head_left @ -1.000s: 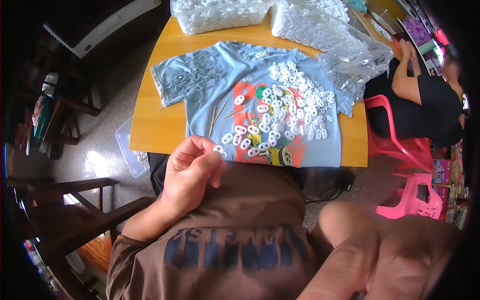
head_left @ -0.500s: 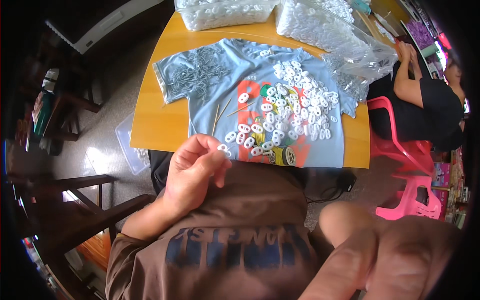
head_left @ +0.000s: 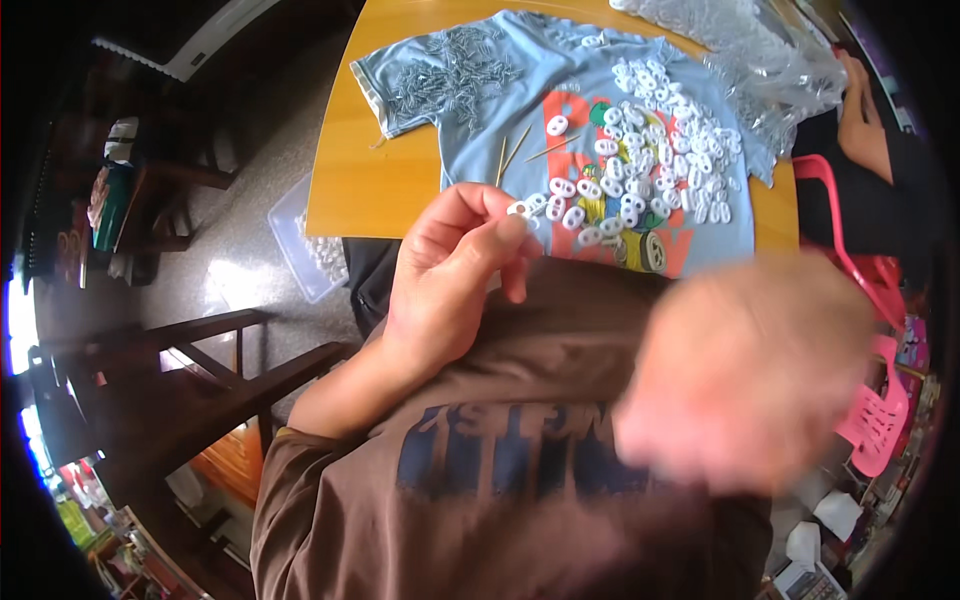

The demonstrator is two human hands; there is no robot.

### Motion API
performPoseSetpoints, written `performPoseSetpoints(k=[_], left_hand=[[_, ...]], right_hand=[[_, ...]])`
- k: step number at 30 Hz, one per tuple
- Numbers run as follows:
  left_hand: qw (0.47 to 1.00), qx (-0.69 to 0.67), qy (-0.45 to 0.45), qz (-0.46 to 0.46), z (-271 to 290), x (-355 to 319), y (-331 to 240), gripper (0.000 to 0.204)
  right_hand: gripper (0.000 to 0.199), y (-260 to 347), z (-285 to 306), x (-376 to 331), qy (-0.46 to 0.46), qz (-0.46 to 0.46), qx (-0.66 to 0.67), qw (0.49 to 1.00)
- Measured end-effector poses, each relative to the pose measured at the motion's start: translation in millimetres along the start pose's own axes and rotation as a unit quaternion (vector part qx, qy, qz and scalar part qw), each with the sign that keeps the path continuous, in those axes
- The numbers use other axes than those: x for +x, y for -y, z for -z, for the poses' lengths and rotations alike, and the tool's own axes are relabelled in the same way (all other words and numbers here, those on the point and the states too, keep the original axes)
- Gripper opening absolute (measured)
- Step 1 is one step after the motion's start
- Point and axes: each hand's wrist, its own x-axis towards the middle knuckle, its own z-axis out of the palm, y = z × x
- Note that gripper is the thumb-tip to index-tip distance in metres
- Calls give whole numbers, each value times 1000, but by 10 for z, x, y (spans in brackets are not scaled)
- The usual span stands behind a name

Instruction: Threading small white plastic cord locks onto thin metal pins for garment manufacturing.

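Observation:
Between the thumb and index finger of my left hand [head_left: 455, 275] is a small white two-hole cord lock [head_left: 518, 209], held just past the table's near edge. My right hand [head_left: 750, 370] hangs in front of my brown shirt, close to the camera and smeared by motion; its fingers cannot be made out. A light blue T-shirt [head_left: 470, 155] lies spread on the table. Loose white cord locks [head_left: 665, 150] cover its printed front, several of them close to my left fingertips. On its left sleeve rests a pile of small metal springs [head_left: 450, 80].
Thin wooden sticks [head_left: 502, 155] lie on the shirt. Clear plastic bags [head_left: 770, 60] sit at the far right of the wooden table [head_left: 350, 190]. A seated person's arm [head_left: 865, 130] and a pink chair [head_left: 875, 420] are at right. On the floor stands a clear bin [head_left: 305, 240].
My right hand has risen from the lower right toward my chest. The view has shifted, so table and left hand appear further right and higher. My left hand keeps its pinch.

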Motion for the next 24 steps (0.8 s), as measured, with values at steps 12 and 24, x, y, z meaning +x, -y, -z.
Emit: performPoseSetpoints(k=[12, 24], left_hand=[[1000, -18, -10, 11, 122, -119, -49, 10], [1000, -16, -16, 3, 108, -98, -64, 8]], right_hand=[[15, -1451, 118, -208, -253, -267, -566, 738], [11, -1448, 66, -241, -240, -313, -609, 689]])
